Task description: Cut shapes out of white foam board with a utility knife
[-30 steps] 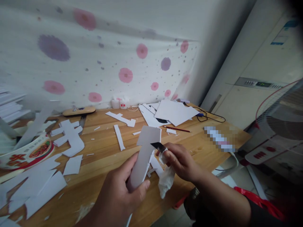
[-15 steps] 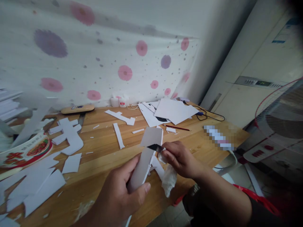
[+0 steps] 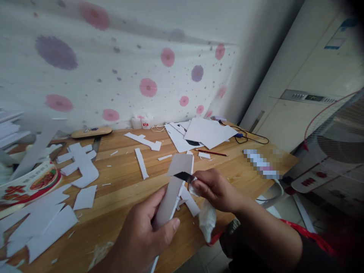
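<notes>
The left hand [image 3: 142, 225] grips a long white foam-like board strip [image 3: 168, 199], its thumb on the near side and its fingers curled around the far side. The right hand [image 3: 217, 191] pinches a dark, pointed metal blade [image 3: 184, 176] between thumb and forefinger. The strip tilts up and away above the table, between the 2 hands; its right edge is ragged, and the blade crosses its upper face. Whether the blade cuts in, I cannot tell. Crumpled white wrapping [image 3: 207, 222] hangs below the right hand.

A white wall sheet with pink and purple flowers [image 3: 122, 64] covers the back. At right stand a tall cream refrigerator [image 3: 307, 68] and, nearer, a fan with a red-rimmed grille [image 3: 338, 132]. The brown wooden table [image 3: 122, 201] spreads beneath the hands.

On it, a white tub with a printed food picture [image 3: 31, 184] sits at far left. Flat white sheets [image 3: 210, 132] overlap at the back right, and cut white pieces [image 3: 83, 167] lie at left. A tan oblong case [image 3: 91, 132] rests near the wall, left of 2 small white bottles [image 3: 141, 122]. A thin dark-red pencil [image 3: 213, 152] lies before the sheets.
</notes>
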Demonstrator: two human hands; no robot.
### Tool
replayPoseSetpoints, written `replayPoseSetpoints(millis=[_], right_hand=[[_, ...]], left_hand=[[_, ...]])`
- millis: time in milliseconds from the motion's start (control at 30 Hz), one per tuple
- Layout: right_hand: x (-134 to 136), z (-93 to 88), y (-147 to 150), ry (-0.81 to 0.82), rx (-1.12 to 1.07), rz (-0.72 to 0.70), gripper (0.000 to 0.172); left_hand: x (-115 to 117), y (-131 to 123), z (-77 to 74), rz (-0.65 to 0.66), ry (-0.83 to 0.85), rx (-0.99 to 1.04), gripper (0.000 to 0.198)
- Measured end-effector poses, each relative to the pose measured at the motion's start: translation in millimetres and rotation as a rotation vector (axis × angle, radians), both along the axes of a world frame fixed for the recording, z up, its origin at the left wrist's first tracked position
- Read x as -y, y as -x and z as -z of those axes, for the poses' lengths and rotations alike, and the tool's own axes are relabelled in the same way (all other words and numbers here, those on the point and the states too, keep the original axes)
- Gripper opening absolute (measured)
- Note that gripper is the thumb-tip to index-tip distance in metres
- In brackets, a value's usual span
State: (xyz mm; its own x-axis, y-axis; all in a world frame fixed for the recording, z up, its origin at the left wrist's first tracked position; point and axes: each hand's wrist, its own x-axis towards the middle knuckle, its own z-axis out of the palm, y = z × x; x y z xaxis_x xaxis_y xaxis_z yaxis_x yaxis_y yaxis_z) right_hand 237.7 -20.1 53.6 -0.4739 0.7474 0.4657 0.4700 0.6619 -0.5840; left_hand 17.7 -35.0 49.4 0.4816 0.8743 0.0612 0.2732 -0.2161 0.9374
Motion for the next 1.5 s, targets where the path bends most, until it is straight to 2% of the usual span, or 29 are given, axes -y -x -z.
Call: replayPoseSetpoints(millis=[100,200,400,900,1067,1500], right_hand=[[0.6,3.5,1.8,-0.183,-0.082,0.096,0.03],[-0.2,2.9,1.9,-0.245,-0.102,0.129,0.031],[-2.7,2.2,5.2,-0.24,-0.03,0.16,0.036],[-0.1,-3.5,1.1,-0.22,-0.015,0.151,0.03],[-1.9,-2.7,1.5,-0.215,-0.002,0.151,0.028],[-2.6,-3.2,1.1,-0.018,0.003,0.088,0.034]], left_hand=[[0.7,-0.3,1.4,-0.057,-0.004,0.019,0.054],[1.7,-1.1,2.3,-0.086,-0.003,0.015,0.055],[2.3,-2.0,2.6,-0.067,-0.012,0.035,0.053],[2.1,0.7,4.1,-0.026,-0.011,-0.013,0.053],[3.2,-0.5,0.2,-0.036,-0.006,-0.019,0.05],[1.1,0.3,0.2,-0.045,0.007,-0.032,0.049]])
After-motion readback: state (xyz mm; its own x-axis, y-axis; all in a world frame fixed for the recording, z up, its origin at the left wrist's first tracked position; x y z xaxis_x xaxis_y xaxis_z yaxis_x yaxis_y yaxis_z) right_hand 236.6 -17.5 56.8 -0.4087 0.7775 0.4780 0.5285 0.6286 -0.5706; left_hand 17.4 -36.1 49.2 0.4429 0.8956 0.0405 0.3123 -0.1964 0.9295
